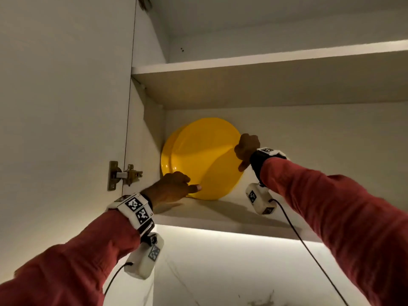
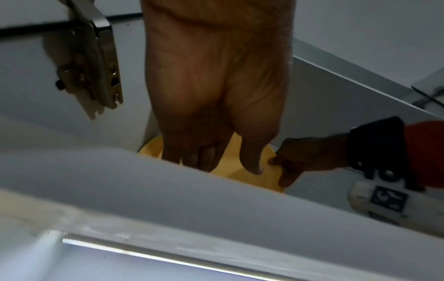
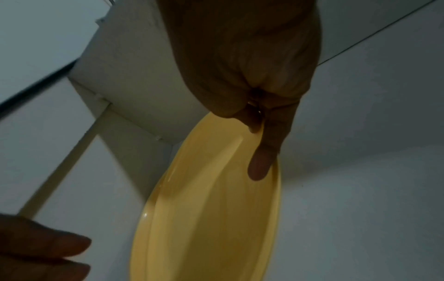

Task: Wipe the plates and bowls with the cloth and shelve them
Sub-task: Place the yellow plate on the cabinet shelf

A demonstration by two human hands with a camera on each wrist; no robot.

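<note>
A yellow plate (image 1: 203, 155) stands on its edge on the lower cabinet shelf (image 1: 220, 215), leaning toward the back left corner. The rim of a second yellow plate (image 1: 165, 160) shows just behind it. My left hand (image 1: 176, 184) grips the front plate at its lower left, thumb pressed on the face. My right hand (image 1: 245, 151) pinches the right rim. In the right wrist view the thumb of that right hand (image 3: 261, 144) lies along the rim of the plate (image 3: 211, 218). The left wrist view shows the left hand (image 2: 223, 161) over the plate (image 2: 270, 175). No cloth is in view.
The open cabinet door (image 1: 66, 107) hangs at the left on a metal hinge (image 1: 123, 175). An upper shelf (image 1: 242, 62) sits above the plates. The lower shelf stretches bare to the right. A lit strip and a marbled wall lie below it.
</note>
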